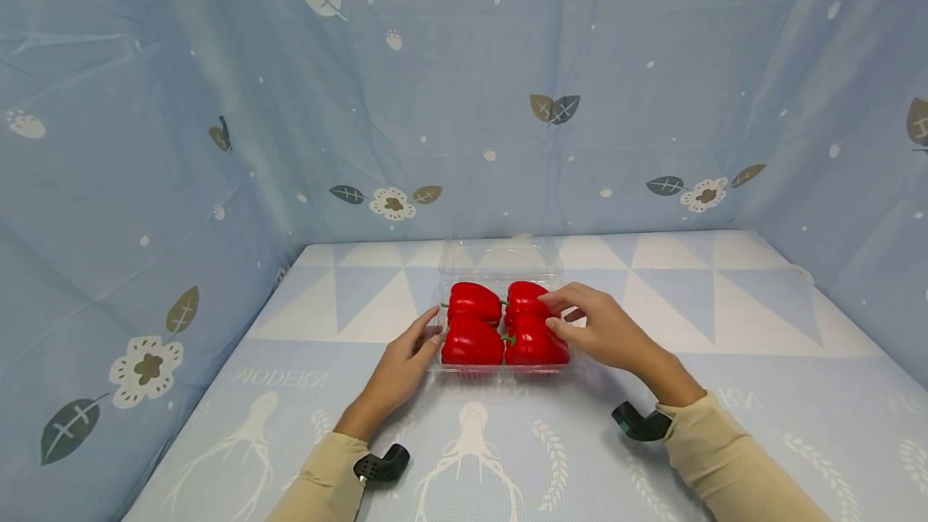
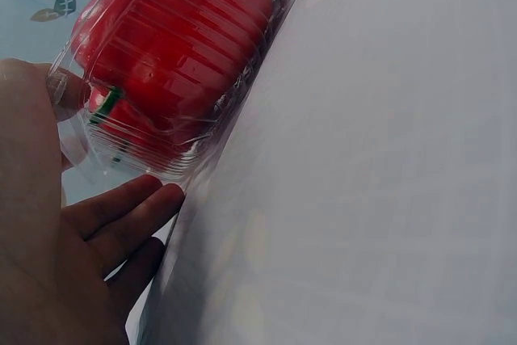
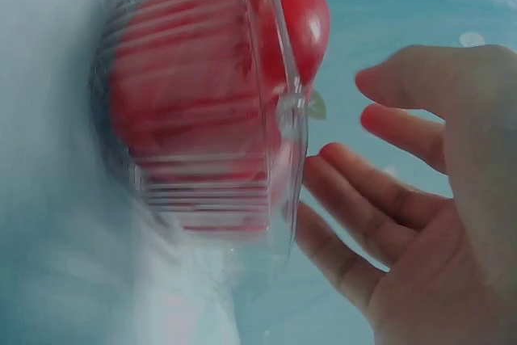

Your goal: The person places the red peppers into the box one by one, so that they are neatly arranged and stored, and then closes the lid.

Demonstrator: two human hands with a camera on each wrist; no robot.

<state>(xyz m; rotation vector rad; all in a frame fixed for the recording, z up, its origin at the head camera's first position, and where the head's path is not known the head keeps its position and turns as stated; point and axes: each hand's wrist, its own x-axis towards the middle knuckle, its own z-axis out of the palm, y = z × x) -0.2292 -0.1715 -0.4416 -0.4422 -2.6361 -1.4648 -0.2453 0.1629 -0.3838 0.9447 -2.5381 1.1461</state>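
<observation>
Several red bell peppers (image 1: 473, 341) with green stems sit side by side in a clear plastic clamshell box (image 1: 478, 368). Its transparent lid (image 1: 500, 256) is folded back toward the curtain. At the box's left end my left hand (image 1: 397, 367) holds the rim, the thumb over the edge and the other fingers (image 2: 137, 220) lower, against the ribbed end wall. My right hand (image 1: 605, 329) hovers over the right rim beside the right-hand peppers, thumb and fingers apart with nothing between them. The right wrist view shows its fingers (image 3: 355, 208) close to the rim; contact there is unclear.
A patterned blue and white cloth (image 1: 348, 393) covers the table. Light blue curtains (image 1: 464, 63) with leaf and flower prints enclose the back and sides. Each wrist carries a black device (image 1: 641, 423) near the beige sleeve cuff.
</observation>
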